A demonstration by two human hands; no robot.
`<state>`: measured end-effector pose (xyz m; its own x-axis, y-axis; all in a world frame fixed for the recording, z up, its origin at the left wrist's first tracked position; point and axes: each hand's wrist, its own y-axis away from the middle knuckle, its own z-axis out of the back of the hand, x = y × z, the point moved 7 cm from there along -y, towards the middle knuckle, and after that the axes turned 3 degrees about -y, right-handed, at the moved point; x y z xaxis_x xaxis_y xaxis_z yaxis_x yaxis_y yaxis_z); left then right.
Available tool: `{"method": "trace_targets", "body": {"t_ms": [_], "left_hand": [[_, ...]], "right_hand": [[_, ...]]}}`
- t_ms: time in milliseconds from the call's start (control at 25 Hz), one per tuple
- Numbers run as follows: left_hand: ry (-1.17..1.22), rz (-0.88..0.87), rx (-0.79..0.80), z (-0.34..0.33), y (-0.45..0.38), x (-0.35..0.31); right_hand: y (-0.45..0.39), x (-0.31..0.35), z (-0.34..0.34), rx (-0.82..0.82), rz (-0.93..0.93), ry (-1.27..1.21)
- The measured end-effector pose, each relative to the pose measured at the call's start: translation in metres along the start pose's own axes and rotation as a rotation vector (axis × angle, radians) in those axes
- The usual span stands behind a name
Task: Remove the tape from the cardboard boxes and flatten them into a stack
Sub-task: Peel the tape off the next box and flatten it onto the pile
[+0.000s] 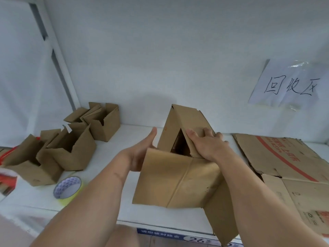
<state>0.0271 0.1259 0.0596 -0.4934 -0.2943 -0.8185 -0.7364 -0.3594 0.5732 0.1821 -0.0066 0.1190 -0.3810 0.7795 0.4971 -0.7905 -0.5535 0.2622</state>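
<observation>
Centre-frame box (pixel 179 157) half-collapsed: left hand (pixel 142 150) flat against its side, right hand (pixel 206 145) pressing, neither grip closed; flattened stack (pixel 292 168) at right, three boxes (pixel 71 139) standing at left.

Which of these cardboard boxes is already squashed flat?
The big flattened box with red printing, lying on the right of the shelf. The three small boxes on the left stand open; the one in hand is half collapsed.

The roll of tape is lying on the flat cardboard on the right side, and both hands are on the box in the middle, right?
Not quite. The head view shows the roll of tape on the white shelf at the left, beside the open boxes. Both hands, left hand and right hand, are on the middle box.
</observation>
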Motion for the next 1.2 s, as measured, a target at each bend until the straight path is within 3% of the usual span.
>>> {"method": "trace_targets", "body": {"t_ms": [120, 280, 480, 600, 720, 1000, 1080, 1200], "left_hand": [[0.231, 0.010, 0.151, -0.022, -0.003, -0.015], [0.465, -0.031, 0.044, -0.028, -0.019, -0.030], [0.528, -0.213, -0.109, -0.018, -0.012, -0.047], [0.321, -0.298, -0.252, 0.012, -0.014, -0.061], [0.097, -0.256, -0.406, 0.034, -0.016, -0.075], [-0.161, -0.140, -0.509, 0.037, -0.070, -0.099], [-0.263, -0.175, -0.617, 0.039, -0.072, -0.102], [-0.271, -0.208, -0.665, 0.043, -0.073, -0.096]], "right_hand": [[0.008, 0.007, -0.007, 0.010, 0.005, 0.032], [0.008, -0.001, -0.003, 0.007, 0.004, 0.059], [0.008, -0.008, 0.007, -0.011, -0.045, 0.048], [0.019, 0.006, 0.002, -0.010, -0.005, 0.075], [0.035, 0.029, -0.021, -0.033, 0.094, 0.173], [0.046, 0.046, -0.036, -0.009, 0.233, 0.158], [0.042, 0.039, -0.027, 0.018, 0.260, -0.009], [0.025, 0.018, -0.002, 0.109, 0.149, -0.512]]}}
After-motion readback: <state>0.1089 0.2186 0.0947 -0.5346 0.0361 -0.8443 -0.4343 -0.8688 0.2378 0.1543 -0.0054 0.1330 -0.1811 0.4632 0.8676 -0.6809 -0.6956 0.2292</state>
